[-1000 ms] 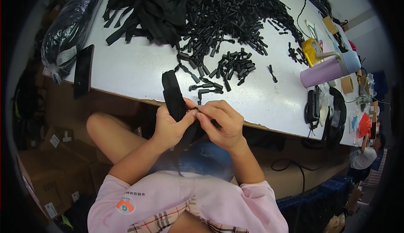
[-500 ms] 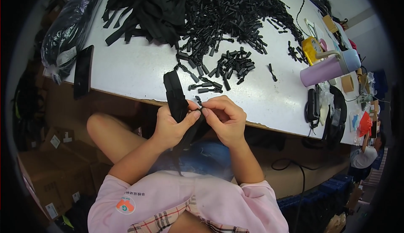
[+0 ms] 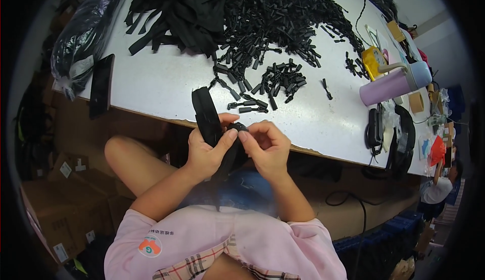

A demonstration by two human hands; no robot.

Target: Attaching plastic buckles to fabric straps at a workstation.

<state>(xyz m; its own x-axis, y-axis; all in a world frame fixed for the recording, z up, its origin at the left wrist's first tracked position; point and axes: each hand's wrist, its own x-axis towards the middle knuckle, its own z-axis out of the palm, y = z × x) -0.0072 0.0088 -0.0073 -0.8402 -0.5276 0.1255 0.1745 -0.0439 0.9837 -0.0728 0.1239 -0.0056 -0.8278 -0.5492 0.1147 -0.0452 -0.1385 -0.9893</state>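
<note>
Near the table's front edge, my left hand (image 3: pixel 203 151) is closed round a folded black zipper tape (image 3: pixel 204 113). One end stands up above the fingers and the rest hangs down over my lap. My right hand (image 3: pixel 268 146) pinches a small black zipper slider (image 3: pixel 238 127) against the tape, right beside my left thumb and fingertips. Fingers partly cover the slider, and I cannot tell whether the tape runs through it. Just beyond lies a small group of black zipper sliders with pulls (image 3: pixel 280 80), in front of a large heap of them (image 3: pixel 273 14).
Black tapes (image 3: pixel 189 19) lie in a pile at the far left, beside a plastic-wrapped black bundle (image 3: pixel 88 32) and a dark flat slab (image 3: pixel 102 85). On the right stand a purple bottle (image 3: pixel 384 87) and a yellow packet (image 3: pixel 373 60). Cardboard boxes (image 3: pixel 55 214) are at lower left.
The slider has come down from above the fingertips to the tape between my hands. My right hand has shifted slightly left, and the tape's upper end leans a little further left.
</note>
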